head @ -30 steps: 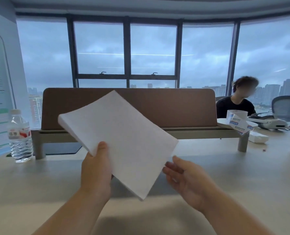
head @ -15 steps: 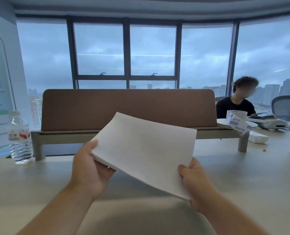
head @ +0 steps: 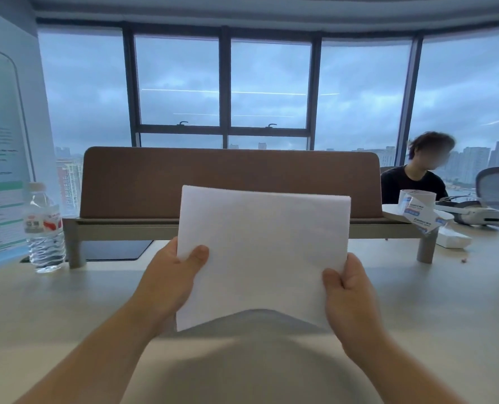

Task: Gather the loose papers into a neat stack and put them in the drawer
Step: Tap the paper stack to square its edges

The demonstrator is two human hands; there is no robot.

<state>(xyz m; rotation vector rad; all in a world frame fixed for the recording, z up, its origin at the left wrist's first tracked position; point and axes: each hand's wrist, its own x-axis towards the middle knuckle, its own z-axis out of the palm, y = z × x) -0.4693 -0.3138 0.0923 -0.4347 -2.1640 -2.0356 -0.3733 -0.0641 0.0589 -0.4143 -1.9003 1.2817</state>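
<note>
Worktop (head: 67,316) space is spread wide and pale beneath everything, and no drawer is seen anywhere in the head view, so the largest risk is judged to lie in the search for it: if one grip is released to reach for a handle, the whole load is left to a single pinch. Behind, a brown divider panel (head: 230,182) is raised on a low shelf, against which a far corner could be knocked if the sheets are swung forward. The stack of papers (head: 263,252) is held upright above the worktop, its lower edge apparently clear of the surface, though contact cannot be ruled out. Edges look fairly square, yet loose sheets are easily fanned or slipped when tapped unevenly. The left hand (head: 172,275) is closed on the left edge, thumb over the front face; the right hand (head: 347,290) is closed on the right edge likewise. A water bottle (head: 44,228) at far left is judged well apart.
</note>
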